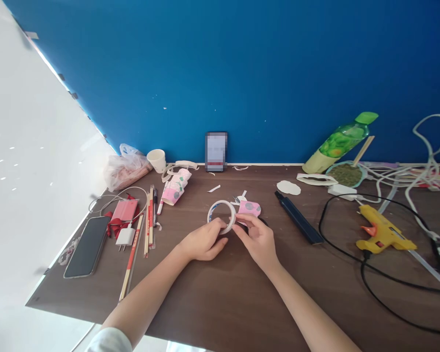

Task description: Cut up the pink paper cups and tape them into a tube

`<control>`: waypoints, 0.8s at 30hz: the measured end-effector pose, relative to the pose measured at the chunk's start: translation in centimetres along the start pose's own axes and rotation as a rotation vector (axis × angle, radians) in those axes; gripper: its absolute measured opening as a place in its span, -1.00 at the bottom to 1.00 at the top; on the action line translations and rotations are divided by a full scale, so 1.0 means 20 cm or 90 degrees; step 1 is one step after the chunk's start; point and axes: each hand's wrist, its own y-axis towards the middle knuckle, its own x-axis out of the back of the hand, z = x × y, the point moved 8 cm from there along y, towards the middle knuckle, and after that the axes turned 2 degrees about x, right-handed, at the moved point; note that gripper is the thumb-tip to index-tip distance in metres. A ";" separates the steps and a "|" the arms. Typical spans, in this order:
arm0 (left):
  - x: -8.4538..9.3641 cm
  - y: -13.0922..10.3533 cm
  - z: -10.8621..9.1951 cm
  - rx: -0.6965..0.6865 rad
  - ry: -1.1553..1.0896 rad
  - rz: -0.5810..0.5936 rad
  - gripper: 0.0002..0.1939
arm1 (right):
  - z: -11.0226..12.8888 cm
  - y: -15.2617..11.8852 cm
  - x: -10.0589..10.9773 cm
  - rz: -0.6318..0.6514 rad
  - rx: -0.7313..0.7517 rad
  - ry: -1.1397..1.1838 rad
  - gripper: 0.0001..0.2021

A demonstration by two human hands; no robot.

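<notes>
A white roll of tape (222, 203) with some blue print on its inner ring is held up over the middle of the table. My left hand (205, 241) grips its lower left edge, fingers curled round the ring. At the right side of the roll, the thumb and index finger of my right hand (257, 240) pinch its edge. Just behind my right hand lies a pink piece with grey dots (250, 209), cut from a paper cup by its look. Dark scissors handles are partly hidden under that hand.
To the left lie a phone (87, 247), a white charger (125, 236), wrapped chopsticks (132, 259) and a cut pink cup (176, 187). On the right are a black stick-like case (298, 217), a yellow glue gun (381, 230) with its cable, and a green bottle (339, 142). Another phone (216, 151) leans on the blue wall.
</notes>
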 end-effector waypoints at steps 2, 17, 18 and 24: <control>0.00 0.00 -0.02 -0.019 -0.011 -0.003 -0.75 | -0.03 0.00 -0.02 0.023 -0.048 0.066 -0.73; 0.01 0.01 -0.04 -0.059 0.033 -0.017 -0.75 | -0.16 0.02 0.00 0.005 -0.157 0.215 -0.79; 0.01 0.01 -0.05 -0.068 0.050 -0.028 -0.72 | -0.16 0.02 0.01 0.000 -0.155 0.185 -0.79; 0.02 0.00 -0.06 -0.080 0.124 -0.094 -0.71 | 0.03 0.00 0.06 -0.072 0.036 -0.089 -0.87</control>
